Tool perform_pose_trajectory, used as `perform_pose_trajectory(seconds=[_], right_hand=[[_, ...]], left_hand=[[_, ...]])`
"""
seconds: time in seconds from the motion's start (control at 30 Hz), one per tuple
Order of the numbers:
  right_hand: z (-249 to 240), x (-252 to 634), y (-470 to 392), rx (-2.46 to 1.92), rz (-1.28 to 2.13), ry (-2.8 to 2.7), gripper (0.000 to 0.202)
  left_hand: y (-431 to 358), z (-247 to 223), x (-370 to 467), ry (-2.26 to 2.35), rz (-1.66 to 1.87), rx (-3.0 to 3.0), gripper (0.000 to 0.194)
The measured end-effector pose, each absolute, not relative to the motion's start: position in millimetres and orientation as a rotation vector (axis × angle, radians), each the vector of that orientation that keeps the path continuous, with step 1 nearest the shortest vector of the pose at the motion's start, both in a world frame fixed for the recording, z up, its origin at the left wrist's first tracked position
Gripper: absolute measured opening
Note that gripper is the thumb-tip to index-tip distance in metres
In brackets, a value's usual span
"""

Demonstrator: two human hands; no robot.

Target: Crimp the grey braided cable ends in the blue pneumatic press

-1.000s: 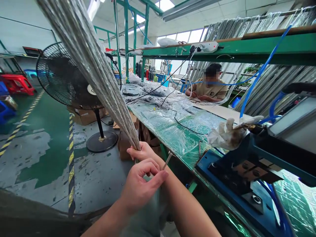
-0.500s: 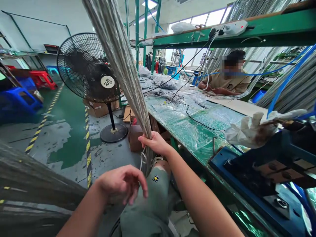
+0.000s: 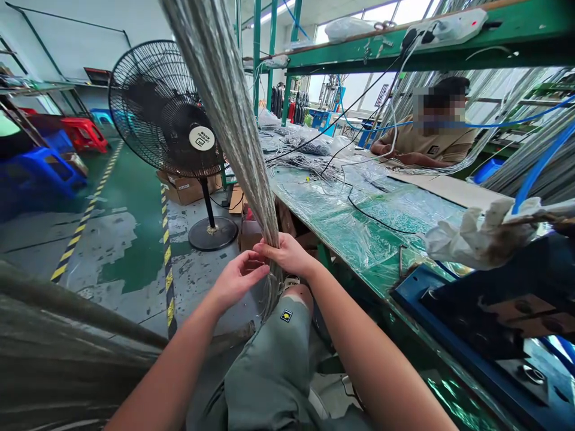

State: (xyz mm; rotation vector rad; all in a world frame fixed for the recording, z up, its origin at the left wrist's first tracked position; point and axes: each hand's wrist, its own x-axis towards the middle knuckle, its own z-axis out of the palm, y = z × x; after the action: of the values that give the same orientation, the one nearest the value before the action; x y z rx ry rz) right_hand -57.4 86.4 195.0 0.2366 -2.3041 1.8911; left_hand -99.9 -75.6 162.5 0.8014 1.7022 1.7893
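Observation:
A thick bundle of grey cables (image 3: 238, 131) slants down from the top of the view to just above my knee. My right hand (image 3: 290, 254) is wrapped round its lower part. Beside it on the left, my left hand (image 3: 238, 278) has its fingers bent, with the fingertips at the bundle next to my right hand; a gap shows between thumb and fingers. Whether those fingertips pinch a strand is too small to tell. Below my hands, loose cable ends (image 3: 271, 293) hang by my knee.
A black fan (image 3: 202, 137) stands at the left. The green workbench (image 3: 350, 239) holds cables and plastic film; a blue machine (image 3: 485, 311) with a white glove (image 3: 471, 236) is at right. Across the bench sits a person (image 3: 431, 140). Another cable bundle (image 3: 58, 347) fills the lower left.
My left hand has moved up and to the right, from open space to the bundle beside my right hand. My right hand keeps its grip. The whole view has shifted slightly.

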Motion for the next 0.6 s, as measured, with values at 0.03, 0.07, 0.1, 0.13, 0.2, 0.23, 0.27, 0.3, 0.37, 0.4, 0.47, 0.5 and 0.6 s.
perform_pose_trajectory(seconds=[0.03,0.07,0.1,0.13,0.2,0.23,0.27,0.3,0.37,0.4,0.47,0.5,0.6], right_hand=[[195.6,-56.9,83.7,0.252,1.897,-2.313,0.029],[196.7,-56.4,81.1,0.274,1.895,-2.330,0.028],[198.0,-55.7,78.7,0.306,1.872,-2.356,0.026],[199.3,-54.8,76.9,0.346,1.821,-2.385,0.026],[199.3,-52.2,76.0,0.414,1.680,-2.434,0.023],[196.6,-50.2,77.3,0.408,1.649,-2.439,0.024],[191.2,-47.6,79.6,0.366,1.666,-2.428,0.029],[182.6,-44.5,82.7,0.291,1.726,-2.401,0.035],[155.8,-36.9,89.1,0.094,1.890,-2.328,0.037],[138.4,-32.9,91.2,0.020,1.907,-2.307,0.035],[100.3,-26.1,91.2,-0.131,1.938,-2.295,0.029],[81.7,-23.9,88.9,-0.198,1.964,-2.290,0.021],[39.9,-23.5,78.2,-0.351,2.061,-2.220,0.011]], left_hand=[[-73.3,161.8,-100.2,1.696,1.781,0.805,0.044],[-71.3,161.6,-100.3,1.685,1.768,0.819,0.047],[-69.6,161.9,-100.4,1.679,1.755,0.842,0.049],[-68.3,162.5,-100.5,1.683,1.738,0.875,0.049],[-66.4,163.6,-101.2,1.727,1.695,0.967,0.043],[-65.9,163.6,-101.9,1.750,1.665,1.009,0.037],[-65.9,163.2,-102.9,1.761,1.634,1.037,0.032],[-66.3,162.2,-104.2,1.762,1.610,1.049,0.027],[-68.4,159.3,-107.7,1.764,1.584,1.031,0.024],[-69.9,157.7,-109.6,1.777,1.574,1.014,0.024],[-73.1,154.7,-113.6,1.822,1.549,0.995,0.025],[-74.6,153.4,-115.4,1.838,1.534,0.991,0.025],[-78.0,150.7,-119.8,1.854,1.525,0.961,0.026]])
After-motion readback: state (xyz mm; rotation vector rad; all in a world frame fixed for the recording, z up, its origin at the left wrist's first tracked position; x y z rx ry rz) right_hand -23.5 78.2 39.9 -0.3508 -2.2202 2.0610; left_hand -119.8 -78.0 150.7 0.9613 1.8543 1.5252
